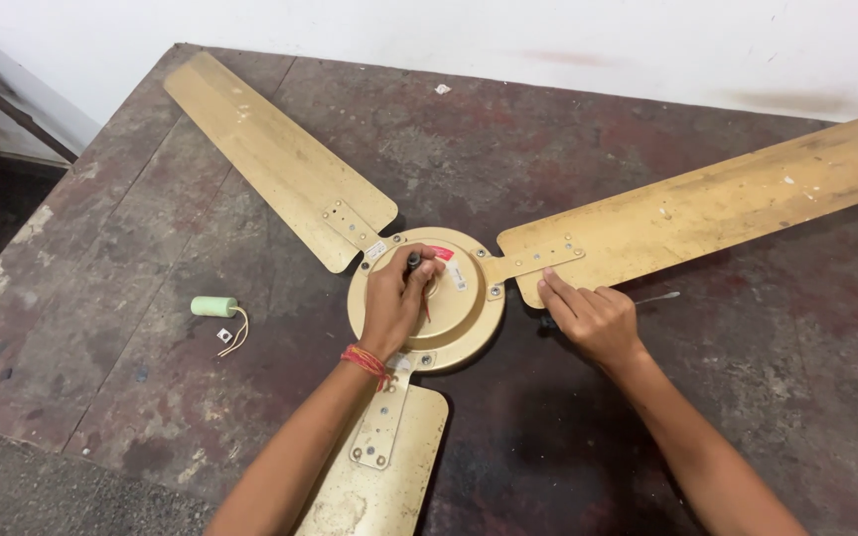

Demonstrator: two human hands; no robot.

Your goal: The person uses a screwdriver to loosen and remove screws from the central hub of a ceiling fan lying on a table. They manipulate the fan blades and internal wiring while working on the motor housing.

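Left hand grips shaft atop fan hub — right hand flat, steadying blade.

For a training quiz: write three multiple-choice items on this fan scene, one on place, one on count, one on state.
1. Where does the green cylinder lie?
A. left of the fan hub
B. on a blade
C. in the right hand

2. How many blades does the fan have?
A. two
B. three
C. four

3. What is the left hand doing?
A. resting flat on the table
B. gripping a dark part at the hub centre
C. holding the cylinder

Answers: 1 A, it lies on the table beside the hub; 2 B, three gold blades radiate; 3 B, its fingers wrap the centre.
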